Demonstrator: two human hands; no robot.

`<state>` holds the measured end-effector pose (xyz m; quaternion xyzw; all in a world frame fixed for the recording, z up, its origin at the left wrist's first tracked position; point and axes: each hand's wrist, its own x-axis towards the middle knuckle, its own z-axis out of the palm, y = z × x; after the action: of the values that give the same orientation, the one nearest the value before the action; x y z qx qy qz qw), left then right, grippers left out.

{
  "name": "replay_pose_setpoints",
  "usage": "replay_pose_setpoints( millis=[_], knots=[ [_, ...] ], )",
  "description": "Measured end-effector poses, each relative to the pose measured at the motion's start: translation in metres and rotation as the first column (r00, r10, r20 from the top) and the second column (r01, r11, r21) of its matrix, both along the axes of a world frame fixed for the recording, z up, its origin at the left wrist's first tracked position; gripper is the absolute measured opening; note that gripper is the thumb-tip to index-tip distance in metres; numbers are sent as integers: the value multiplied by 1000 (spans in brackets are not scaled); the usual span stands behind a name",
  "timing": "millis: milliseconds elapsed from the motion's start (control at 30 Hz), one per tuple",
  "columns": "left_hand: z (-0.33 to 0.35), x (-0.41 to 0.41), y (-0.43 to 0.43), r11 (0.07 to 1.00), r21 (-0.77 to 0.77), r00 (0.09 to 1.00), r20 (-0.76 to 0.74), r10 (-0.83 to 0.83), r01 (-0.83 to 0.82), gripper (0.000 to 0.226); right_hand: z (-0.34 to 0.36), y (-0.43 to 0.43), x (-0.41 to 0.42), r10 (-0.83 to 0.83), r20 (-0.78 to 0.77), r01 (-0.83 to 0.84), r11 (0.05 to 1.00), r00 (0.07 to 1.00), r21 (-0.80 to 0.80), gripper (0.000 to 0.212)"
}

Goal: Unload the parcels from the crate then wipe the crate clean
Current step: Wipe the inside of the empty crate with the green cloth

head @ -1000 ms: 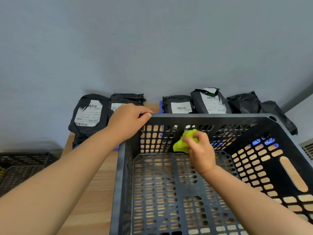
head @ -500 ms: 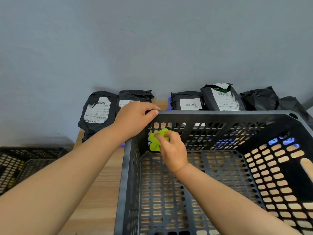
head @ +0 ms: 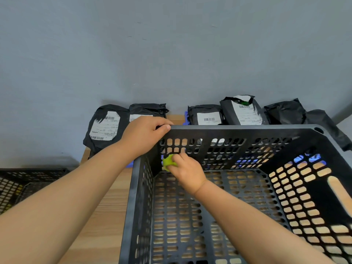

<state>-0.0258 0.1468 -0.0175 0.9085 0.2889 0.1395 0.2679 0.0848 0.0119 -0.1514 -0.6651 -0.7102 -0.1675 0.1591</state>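
— Where does the crate stand?
— The black slotted crate sits on the wooden table, and the person's right hand reaches down into it.
— What is that hand gripping?
— Its fingers are curled round a crumpled lime-green cloth, pressed to the far wall's inner face near the far left corner. The left hand clasps the rim at that corner.
— And the parcels?
— The black mailer parcels stand in a row against the grey wall behind the crate, several showing white barcode labels. More black crates lie lower at the left.
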Motion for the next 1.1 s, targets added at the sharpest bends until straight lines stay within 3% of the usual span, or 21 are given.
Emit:
replay_pose_setpoints(
  millis=[300,533,700,867,1100],
  knots=[
    [1,0,0,1000,1,1000,-16,-12,12,27,2,-65,79,-81,142,90,994,987,-61,38],
    [0,0,1,1000,-4,1000,-17,-19,19,27,-15,-29,44,53,163,-50,999,985,-22,29],
    [1,0,2,1000,-15,1000,0,-6,6,26,-32,4,8,82,120,-80,997,989,-22,42],
    [1,0,1,1000,-16,1000,0,-10,10,27,-37,19,-22,128,58,-128,992,990,-11,41],
    [0,1,0,1000,-28,1000,2,1,-1,26,-39,9,-17,141,-23,-143,983,990,-111,46]
  ],
)
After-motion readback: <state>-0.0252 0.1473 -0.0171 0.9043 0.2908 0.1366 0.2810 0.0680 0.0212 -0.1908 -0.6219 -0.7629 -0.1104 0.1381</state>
